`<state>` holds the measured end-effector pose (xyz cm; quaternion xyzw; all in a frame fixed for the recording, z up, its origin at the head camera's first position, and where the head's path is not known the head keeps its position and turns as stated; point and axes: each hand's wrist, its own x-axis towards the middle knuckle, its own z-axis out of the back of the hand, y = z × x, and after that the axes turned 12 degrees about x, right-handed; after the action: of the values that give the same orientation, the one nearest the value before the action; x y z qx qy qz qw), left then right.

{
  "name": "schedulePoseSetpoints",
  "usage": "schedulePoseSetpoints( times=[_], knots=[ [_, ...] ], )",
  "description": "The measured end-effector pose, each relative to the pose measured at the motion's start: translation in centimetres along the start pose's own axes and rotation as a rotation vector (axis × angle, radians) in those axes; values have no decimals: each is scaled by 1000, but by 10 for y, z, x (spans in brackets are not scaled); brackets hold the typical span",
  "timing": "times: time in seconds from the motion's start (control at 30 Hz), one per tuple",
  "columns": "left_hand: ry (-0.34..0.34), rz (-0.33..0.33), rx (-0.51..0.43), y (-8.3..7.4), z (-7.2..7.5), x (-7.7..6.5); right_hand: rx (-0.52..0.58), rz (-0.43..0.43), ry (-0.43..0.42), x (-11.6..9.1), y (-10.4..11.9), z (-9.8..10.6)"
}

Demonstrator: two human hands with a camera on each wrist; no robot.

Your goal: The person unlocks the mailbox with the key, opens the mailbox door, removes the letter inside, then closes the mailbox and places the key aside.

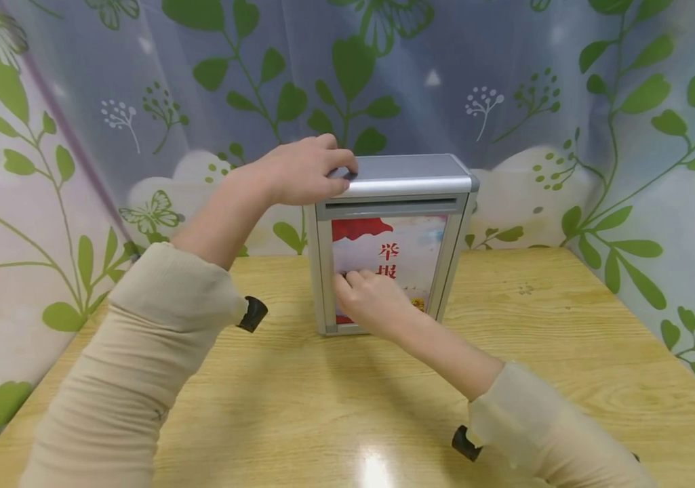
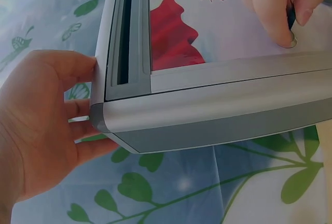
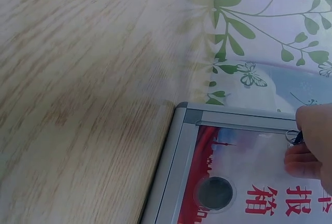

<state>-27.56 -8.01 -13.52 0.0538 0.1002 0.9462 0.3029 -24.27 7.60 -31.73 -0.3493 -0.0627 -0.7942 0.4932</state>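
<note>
Standing upright on the wooden table [image 1: 280, 407], the metal box [image 1: 415, 230] has both hands on its left side. The left hand [image 1: 304, 169] grips the upper left corner of the box, with the thumb at its front edge and the fingers over its top, probably so that the box does not slide or tip. The right hand [image 1: 374, 301] is lower, at the left edge of the box's front, and pinches a small dark piece [image 3: 299, 139] with a metal ring [image 3: 290, 137]; it may be a key, but the fingers hide most of it. Perhaps the pinch is for fine control. The front of the box, with the slot [image 1: 392, 205] near its top, faces the person, and its back is toward the curtain [image 1: 432, 108]. The long axis of the box is vertical, while the slot runs across it.
</note>
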Motion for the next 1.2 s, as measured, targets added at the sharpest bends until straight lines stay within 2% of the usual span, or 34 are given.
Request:
schedulePoseSetpoints(
  times=[0.13, 0.27, 0.67, 1.0, 1.2],
  knots=[
    [-16, -1, -7, 0, -2, -1, 76, -66, -11, 1, 2, -1],
    [-33, -2, -13, 0, -4, -2, 228, -173, -17, 0, 4, -2],
    [-45, 11, -6, -1, -5, -5, 561, -498, 69, 1, 9, 5],
    [-53, 16, -8, -1, -6, -6, 699, -654, 32, -1, 11, 4],
    [-60, 18, -15, -1, -7, -6, 736, -696, 25, -1, 13, 4]
  ],
)
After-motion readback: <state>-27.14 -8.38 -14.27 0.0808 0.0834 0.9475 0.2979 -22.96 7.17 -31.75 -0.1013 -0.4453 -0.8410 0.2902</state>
